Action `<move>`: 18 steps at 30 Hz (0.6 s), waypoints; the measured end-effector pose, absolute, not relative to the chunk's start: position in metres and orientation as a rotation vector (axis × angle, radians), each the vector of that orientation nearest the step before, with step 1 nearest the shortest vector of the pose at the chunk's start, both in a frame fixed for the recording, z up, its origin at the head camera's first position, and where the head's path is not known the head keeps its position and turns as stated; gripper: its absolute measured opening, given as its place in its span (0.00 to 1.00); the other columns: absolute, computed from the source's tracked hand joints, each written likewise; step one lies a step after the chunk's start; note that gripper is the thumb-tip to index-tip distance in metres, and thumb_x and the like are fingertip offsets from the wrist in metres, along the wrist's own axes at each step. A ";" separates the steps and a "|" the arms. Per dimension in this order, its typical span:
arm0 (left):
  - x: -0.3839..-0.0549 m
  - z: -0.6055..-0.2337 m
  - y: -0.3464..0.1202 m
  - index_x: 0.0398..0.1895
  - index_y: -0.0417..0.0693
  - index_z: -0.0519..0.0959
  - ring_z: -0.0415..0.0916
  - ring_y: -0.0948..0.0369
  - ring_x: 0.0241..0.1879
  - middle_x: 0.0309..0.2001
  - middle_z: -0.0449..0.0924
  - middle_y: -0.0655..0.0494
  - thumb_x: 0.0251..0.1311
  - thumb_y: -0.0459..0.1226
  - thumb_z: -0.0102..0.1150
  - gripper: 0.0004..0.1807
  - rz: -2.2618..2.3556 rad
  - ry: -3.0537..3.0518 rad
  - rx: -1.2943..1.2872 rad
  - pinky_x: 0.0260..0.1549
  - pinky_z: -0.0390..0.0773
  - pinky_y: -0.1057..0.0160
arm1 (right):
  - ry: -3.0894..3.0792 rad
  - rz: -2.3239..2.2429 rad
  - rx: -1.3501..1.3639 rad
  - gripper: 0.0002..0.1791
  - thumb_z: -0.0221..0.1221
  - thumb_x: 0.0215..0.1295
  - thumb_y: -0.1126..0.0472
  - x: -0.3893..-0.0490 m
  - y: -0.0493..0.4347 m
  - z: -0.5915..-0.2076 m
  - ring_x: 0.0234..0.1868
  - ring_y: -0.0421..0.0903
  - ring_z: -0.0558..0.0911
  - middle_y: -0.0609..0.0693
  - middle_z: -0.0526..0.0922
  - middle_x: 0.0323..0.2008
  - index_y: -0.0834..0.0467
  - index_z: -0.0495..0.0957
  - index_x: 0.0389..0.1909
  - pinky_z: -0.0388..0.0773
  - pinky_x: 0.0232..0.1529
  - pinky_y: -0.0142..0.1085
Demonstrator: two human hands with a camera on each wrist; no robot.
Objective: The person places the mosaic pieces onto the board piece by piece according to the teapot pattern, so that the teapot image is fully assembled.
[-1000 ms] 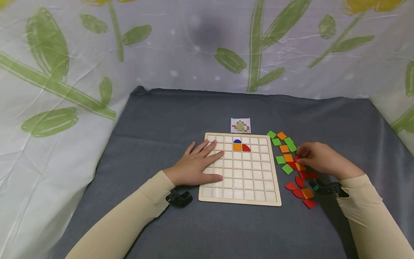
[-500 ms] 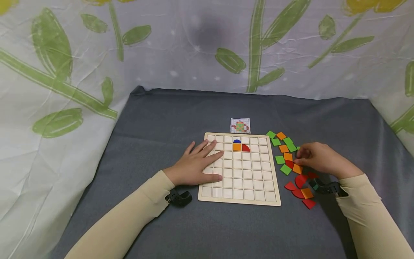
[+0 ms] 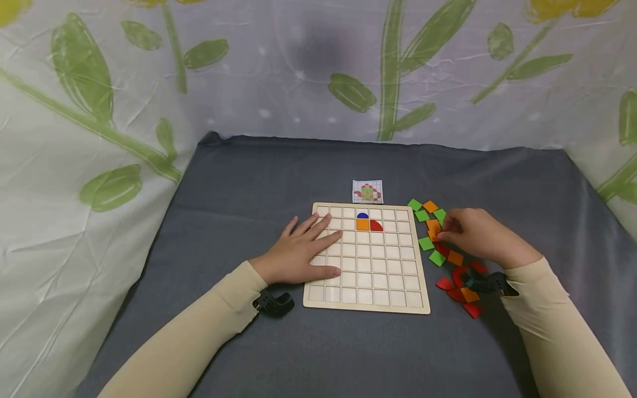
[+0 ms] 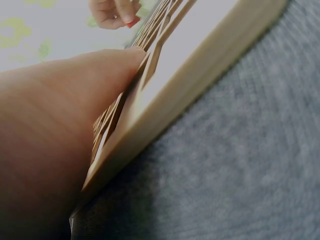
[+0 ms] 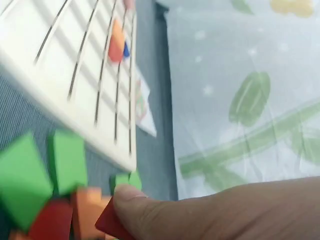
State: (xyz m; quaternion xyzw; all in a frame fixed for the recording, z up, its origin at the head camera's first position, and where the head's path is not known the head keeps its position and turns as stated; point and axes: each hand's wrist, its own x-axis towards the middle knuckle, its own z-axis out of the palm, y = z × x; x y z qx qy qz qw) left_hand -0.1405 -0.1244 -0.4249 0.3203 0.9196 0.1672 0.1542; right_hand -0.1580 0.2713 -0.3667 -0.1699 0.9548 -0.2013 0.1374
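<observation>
My left hand (image 3: 296, 257) lies with spread fingers on the left side of a wooden grid board (image 3: 368, 309). Set into cells near the board's top are a blue half-round tile (image 3: 363, 215), an orange square tile (image 3: 363, 225) and a red quarter-round tile (image 3: 376, 225). Over the loose tiles right of the board is my right hand (image 3: 480, 235). Between its thumb and fingers it pinches a red tile (image 5: 113, 220), whose full shape is hidden. That same red tile (image 4: 132, 22) shows small in the left wrist view.
A small printed pattern card (image 3: 367, 192) lies just beyond the board. Green tiles (image 3: 426, 244), orange tiles (image 3: 455, 258) and red tiles (image 3: 473, 310) are scattered along the board's right side, some overlapping. Grey cloth (image 3: 278, 171) covers the table.
My right hand has shifted left and slightly away from me over the pile, a red tile in its fingers. Some orange and red tiles have been nudged about. The left hand stays put.
</observation>
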 end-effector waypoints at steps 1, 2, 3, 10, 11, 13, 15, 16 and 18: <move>-0.141 -0.424 -0.124 0.86 0.69 0.51 0.25 0.55 0.85 0.87 0.33 0.57 0.69 0.72 0.49 0.48 0.479 2.635 0.917 0.78 0.26 0.37 | 2.763 -0.601 -0.502 0.07 0.68 0.71 0.61 -0.158 0.267 -0.365 0.28 0.44 0.77 0.48 0.84 0.30 0.61 0.82 0.37 0.76 0.31 0.40; -0.141 -0.424 -0.125 0.86 0.69 0.51 0.25 0.55 0.85 0.87 0.33 0.57 0.69 0.72 0.48 0.48 0.478 2.634 0.917 0.78 0.26 0.37 | 2.761 -0.621 -0.511 0.07 0.68 0.72 0.61 -0.159 0.263 -0.363 0.28 0.44 0.77 0.49 0.84 0.31 0.61 0.81 0.37 0.76 0.31 0.40; -0.142 -0.423 -0.125 0.86 0.69 0.50 0.25 0.56 0.85 0.87 0.33 0.57 0.69 0.72 0.48 0.48 0.475 2.634 0.918 0.78 0.26 0.37 | 2.759 -0.640 -0.523 0.07 0.67 0.72 0.61 -0.160 0.258 -0.362 0.28 0.44 0.78 0.49 0.84 0.31 0.60 0.81 0.38 0.76 0.31 0.40; -0.142 -0.422 -0.126 0.86 0.69 0.51 0.24 0.55 0.85 0.87 0.33 0.57 0.68 0.72 0.49 0.48 0.477 2.630 0.922 0.78 0.26 0.36 | 2.743 -0.742 -0.580 0.01 0.66 0.71 0.67 -0.169 0.226 -0.359 0.34 0.46 0.82 0.53 0.87 0.36 0.61 0.84 0.40 0.81 0.37 0.43; -0.141 -0.421 -0.126 0.86 0.69 0.51 0.25 0.55 0.85 0.87 0.33 0.57 0.69 0.72 0.49 0.48 0.478 2.628 0.922 0.78 0.26 0.36 | 2.740 -0.751 -0.593 0.02 0.66 0.71 0.68 -0.171 0.221 -0.359 0.35 0.47 0.83 0.53 0.87 0.37 0.62 0.85 0.41 0.82 0.39 0.44; -0.141 -0.422 -0.126 0.86 0.69 0.51 0.25 0.55 0.85 0.87 0.33 0.57 0.69 0.72 0.49 0.47 0.478 2.628 0.924 0.78 0.26 0.36 | 2.739 -0.759 -0.625 0.03 0.66 0.71 0.70 -0.174 0.211 -0.360 0.38 0.48 0.85 0.54 0.88 0.39 0.62 0.86 0.42 0.84 0.42 0.45; -0.141 -0.422 -0.126 0.86 0.69 0.51 0.25 0.55 0.85 0.87 0.33 0.57 0.69 0.72 0.49 0.47 0.480 2.628 0.926 0.78 0.26 0.36 | 2.732 -0.770 -0.660 0.05 0.65 0.70 0.71 -0.178 0.202 -0.361 0.41 0.49 0.86 0.54 0.88 0.41 0.63 0.86 0.43 0.85 0.45 0.47; -0.141 -0.422 -0.126 0.86 0.69 0.51 0.25 0.55 0.85 0.87 0.33 0.57 0.69 0.73 0.48 0.47 0.481 2.628 0.924 0.78 0.26 0.36 | 2.727 -0.776 -0.672 0.05 0.65 0.70 0.72 -0.179 0.197 -0.362 0.41 0.50 0.86 0.54 0.88 0.41 0.63 0.86 0.44 0.85 0.46 0.48; -0.141 -0.422 -0.126 0.86 0.70 0.51 0.25 0.55 0.85 0.87 0.33 0.58 0.69 0.73 0.48 0.47 0.481 2.627 0.924 0.78 0.26 0.36 | 2.713 -0.796 -0.688 0.06 0.65 0.70 0.72 -0.182 0.188 -0.363 0.42 0.50 0.87 0.54 0.88 0.41 0.63 0.86 0.44 0.85 0.48 0.48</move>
